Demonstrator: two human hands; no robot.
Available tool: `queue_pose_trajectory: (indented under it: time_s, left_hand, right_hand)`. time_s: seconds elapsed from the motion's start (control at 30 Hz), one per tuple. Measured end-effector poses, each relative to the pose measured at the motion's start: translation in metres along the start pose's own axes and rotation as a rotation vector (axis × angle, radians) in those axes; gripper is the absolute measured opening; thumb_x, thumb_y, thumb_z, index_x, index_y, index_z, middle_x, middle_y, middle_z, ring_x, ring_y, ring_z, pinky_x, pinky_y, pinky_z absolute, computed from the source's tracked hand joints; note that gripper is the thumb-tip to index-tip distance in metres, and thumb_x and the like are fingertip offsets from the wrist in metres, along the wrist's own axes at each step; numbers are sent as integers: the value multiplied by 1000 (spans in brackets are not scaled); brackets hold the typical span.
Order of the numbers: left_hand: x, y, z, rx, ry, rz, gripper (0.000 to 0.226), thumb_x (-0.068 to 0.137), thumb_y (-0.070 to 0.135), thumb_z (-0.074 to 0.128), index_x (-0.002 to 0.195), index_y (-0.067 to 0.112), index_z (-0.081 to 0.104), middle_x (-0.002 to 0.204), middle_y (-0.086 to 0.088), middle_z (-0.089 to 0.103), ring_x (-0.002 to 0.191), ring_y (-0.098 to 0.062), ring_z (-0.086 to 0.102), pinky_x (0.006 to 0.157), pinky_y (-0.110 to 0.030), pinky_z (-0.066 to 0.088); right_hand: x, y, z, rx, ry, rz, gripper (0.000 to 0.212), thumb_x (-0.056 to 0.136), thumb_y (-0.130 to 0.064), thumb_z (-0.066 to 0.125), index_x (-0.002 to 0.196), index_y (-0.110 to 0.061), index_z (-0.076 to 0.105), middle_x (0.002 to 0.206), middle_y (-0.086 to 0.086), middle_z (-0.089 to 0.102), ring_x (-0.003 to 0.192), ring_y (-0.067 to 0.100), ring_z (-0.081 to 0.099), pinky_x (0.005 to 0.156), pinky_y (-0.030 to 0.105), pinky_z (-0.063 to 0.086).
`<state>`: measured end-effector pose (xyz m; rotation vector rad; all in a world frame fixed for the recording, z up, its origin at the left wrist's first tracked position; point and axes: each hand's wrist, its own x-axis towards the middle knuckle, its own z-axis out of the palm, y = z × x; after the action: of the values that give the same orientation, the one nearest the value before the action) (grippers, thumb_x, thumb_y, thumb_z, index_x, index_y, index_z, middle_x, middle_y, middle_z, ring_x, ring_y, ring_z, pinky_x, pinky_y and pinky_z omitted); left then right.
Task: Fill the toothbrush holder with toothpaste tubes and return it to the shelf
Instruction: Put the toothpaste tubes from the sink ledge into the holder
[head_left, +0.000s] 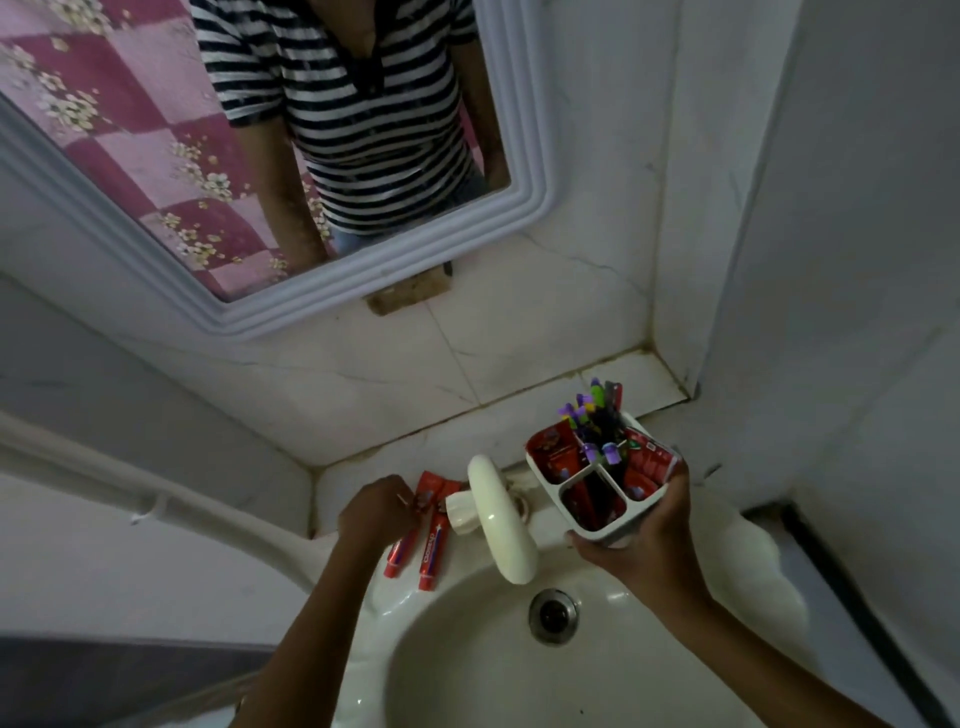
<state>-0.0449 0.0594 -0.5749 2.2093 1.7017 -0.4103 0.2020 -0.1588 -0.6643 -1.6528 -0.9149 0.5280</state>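
My right hand (641, 540) grips the toothbrush holder (602, 493) from below and the side, holding it above the right rim of the sink (467, 649). My left hand (375, 506) is curled down on the top ends of two red toothpaste tubes (422, 535) that lie side by side on the sink ledge, left of the tap (501, 519); I cannot tell if the fingers really pinch them. The holder is white plastic, with rounded corners and three compartments, holding red tubes and toothbrushes (592, 421) with purple and green handles. The sink is glossy ceramic, with a metal drain (553, 614). The marble shelf (467, 431) behind has open room near the corner.
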Motion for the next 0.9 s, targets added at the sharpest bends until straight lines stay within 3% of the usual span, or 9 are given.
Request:
queue_pose_trajectory:
  time_s: [0.1, 0.23, 0.33, 0.4, 0.5, 0.63, 0.8, 0.9]
  left_hand:
    - [1, -3, 13, -30, 69, -19, 27, 87, 41, 58, 105, 22, 62, 105, -2, 69, 94, -19, 59, 79, -34, 53]
    - [-4, -2, 2, -169, 167, -22, 32, 81, 40, 69, 103, 19, 60, 97, -6, 71, 85, -22, 64, 77, -36, 57]
    - [-17, 13, -26, -379, 328, 38, 32, 79, 22, 74, 106, 14, 61, 99, -7, 73, 85, -24, 69, 75, -33, 56]
    - [-31, 34, -56, -520, 419, 130, 27, 81, 15, 72, 105, 14, 60, 97, -1, 72, 82, -19, 71, 71, -27, 55]
    - [-63, 74, -105, -698, 446, 330, 31, 82, 11, 75, 107, 14, 57, 93, 14, 64, 74, -1, 70, 64, -14, 56]
    - [-110, 116, -141, -798, 246, 573, 30, 77, 12, 79, 99, 11, 59, 99, -4, 72, 83, -12, 75, 74, -26, 62]
    - [-114, 149, -128, -443, 91, 630, 36, 63, 35, 86, 86, 19, 63, 86, 0, 75, 80, -16, 74, 77, -45, 61]
    - [-109, 159, -112, -340, 61, 669, 32, 65, 36, 86, 86, 20, 67, 86, 2, 76, 79, -13, 73, 78, -45, 59]
  right_hand:
    - [1, -4, 2, 16, -5, -5, 150, 51, -61, 96, 164, -10, 13, 161, 16, 41, 147, 29, 52, 115, 43, 53]
    - [3, -6, 1, 20, -17, -22, 151, 50, -50, 102, 164, -6, 13, 161, 15, 40, 147, 28, 51, 114, 38, 54]
    - [2, -2, 2, 23, -31, -22, 151, 48, -37, 105, 163, -3, 13, 160, 18, 41, 145, 29, 51, 112, 11, 46]
    - [1, 1, 1, 32, -33, -29, 150, 48, -31, 107, 162, -1, 14, 159, 20, 41, 144, 29, 52, 110, 3, 42]
    - [1, 3, -1, 42, -25, -40, 150, 47, -32, 107, 162, -4, 16, 158, 17, 43, 144, 28, 53, 111, 7, 44]
    - [1, 1, 4, 53, -13, -17, 149, 46, -39, 106, 163, -13, 17, 158, 11, 44, 145, 24, 52, 115, 31, 52]
    - [7, -8, 13, 78, -20, -5, 147, 48, -31, 109, 163, -19, 19, 159, 6, 44, 147, 21, 51, 113, 42, 56]
    - [7, -7, 10, 78, -14, 14, 146, 48, -37, 107, 162, -19, 19, 159, 7, 44, 147, 23, 52, 111, 47, 58]
